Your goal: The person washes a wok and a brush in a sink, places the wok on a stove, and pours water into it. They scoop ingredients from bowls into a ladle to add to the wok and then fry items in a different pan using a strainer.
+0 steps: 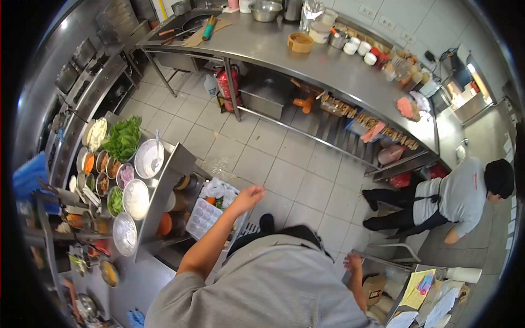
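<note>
Plastic tray could tip if the left hand snags it; both grips, right hand included, look loosely parted, empty.

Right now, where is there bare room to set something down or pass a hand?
The long counter is bare between the green bundle and the round wooden box. Tiled floor lies open between the left hand and the lower shelf. Crowded: the bowls beside the leafy greens.
</note>
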Demonstrator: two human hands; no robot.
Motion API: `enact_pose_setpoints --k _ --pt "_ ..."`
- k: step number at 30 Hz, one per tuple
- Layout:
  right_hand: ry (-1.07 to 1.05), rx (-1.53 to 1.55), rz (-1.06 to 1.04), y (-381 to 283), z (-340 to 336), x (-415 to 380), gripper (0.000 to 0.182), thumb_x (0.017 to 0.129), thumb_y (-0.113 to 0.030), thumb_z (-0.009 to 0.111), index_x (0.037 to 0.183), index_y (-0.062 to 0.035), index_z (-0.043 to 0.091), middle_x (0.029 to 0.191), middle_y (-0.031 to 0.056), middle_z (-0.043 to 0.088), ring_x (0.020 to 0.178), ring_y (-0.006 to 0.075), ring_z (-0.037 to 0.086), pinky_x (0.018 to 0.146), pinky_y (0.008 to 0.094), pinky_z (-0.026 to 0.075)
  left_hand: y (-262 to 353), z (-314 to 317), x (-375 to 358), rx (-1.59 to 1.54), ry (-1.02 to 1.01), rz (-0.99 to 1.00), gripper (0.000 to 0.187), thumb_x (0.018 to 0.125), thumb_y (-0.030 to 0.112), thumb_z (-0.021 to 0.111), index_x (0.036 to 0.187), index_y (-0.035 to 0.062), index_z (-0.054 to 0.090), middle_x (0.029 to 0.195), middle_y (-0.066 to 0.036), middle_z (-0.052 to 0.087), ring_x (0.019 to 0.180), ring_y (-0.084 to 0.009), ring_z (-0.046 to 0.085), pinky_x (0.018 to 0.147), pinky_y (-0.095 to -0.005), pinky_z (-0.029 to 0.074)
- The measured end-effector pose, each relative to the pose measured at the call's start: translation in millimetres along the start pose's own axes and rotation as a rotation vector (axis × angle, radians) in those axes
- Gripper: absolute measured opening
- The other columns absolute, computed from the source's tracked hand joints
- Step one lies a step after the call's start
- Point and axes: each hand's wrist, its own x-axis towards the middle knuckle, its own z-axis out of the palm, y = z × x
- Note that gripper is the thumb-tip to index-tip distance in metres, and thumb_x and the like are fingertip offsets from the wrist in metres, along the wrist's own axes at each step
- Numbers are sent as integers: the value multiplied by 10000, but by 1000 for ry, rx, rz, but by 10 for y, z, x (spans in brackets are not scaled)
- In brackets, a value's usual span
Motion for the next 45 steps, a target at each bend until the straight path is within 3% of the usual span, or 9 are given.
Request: enact_pose_setpoints --k 9,12,17,22,28,33,38,41,45 --pt "-105 -284 -29 -2125 1343 771 453 879 -243 619 1273 -81 463 968 113 652 679 211 637 569 351 501 509 147 1603 -59 -52 72 371 921 263 618 1219 48 569 1004 -10 610 864 -97 544 761 -260 459" --pt "-274 -292 -111 -3186 1684 1383 405 878 -254 617 1232 -87 515 969 89 649 682 196 627 587 338 496 537 -226 1911 -53 -79 -175 413 916 291 624 1252 61 559 1007 -12 615 842 -103 548 729 -263 461" --pt "-652 -570 -296 -5618 2771 1483 350 895 -324 621 1161 -104 564 954 40 631 767 155 607 633 299 479 935 -1156 2118 -129 283 -247 356 903 292 627 1181 71 598 922 -17 631 785 -94 551 680 -256 463" --pt "-1137 -936 -544 -7354 4434 928 681 911 -309 608 1464 -95 275 1137 91 584 882 158 599 724 280 474 1225 -2003 1956 -246 572 -131 375 915 197 588 1273 101 530 1138 -53 605 964 -154 564 782 -304 465" --pt "-1341 -830 -675 -7956 6723 35 348 923 -294 577 1184 -64 578 1009 23 628 835 101 586 723 267 468 827 -2472 1994 -571 910 -208 332 911 203 617 1207 64 559 1003 -22 641 793 -111 577 699 -258 476" --pt "-1607 -778 -637 -7980 8131 -620 335 934 -195 572 1244 -69 556 972 36 649 803 102 591 695 245 477 434 -3220 2272 -773 1036 -182 329 918 215 605 1208 70 552 1011 -46 646 776 -144 605 664 -276 488" --pt "-1375 -735 -654 -8747 9315 -1087 387 926 -153 547 1306 -89 504 998 66 638 796 115 599 681 254 487 617 -4331 2482 -869 1132 -106 366 931 243 579 1240 57 521 1045 -77 648 810 -177 629 682 -303 502" --pt "-1182 -467 -1036 -9486 10017 -1019 422 968 -313 506 1346 -132 454 1056 74 640 887 143 594 751 304 494 796 -5048 2393 -871 1174 -40 396 936 245 568 1265 36 499 1073 -84 642 841 -184 628 720 -289 496" --pt "-918 -205 -1125 -10583 10569 -1044 542 933 -372 570 1386 -122 409 1188 50 576 958 130 549 776 294 463 980 -5787 2387 -885 1227 -23 381 939 236 566 1259 38 508 1087 -83 627 892 -168 608 750 -301 493"
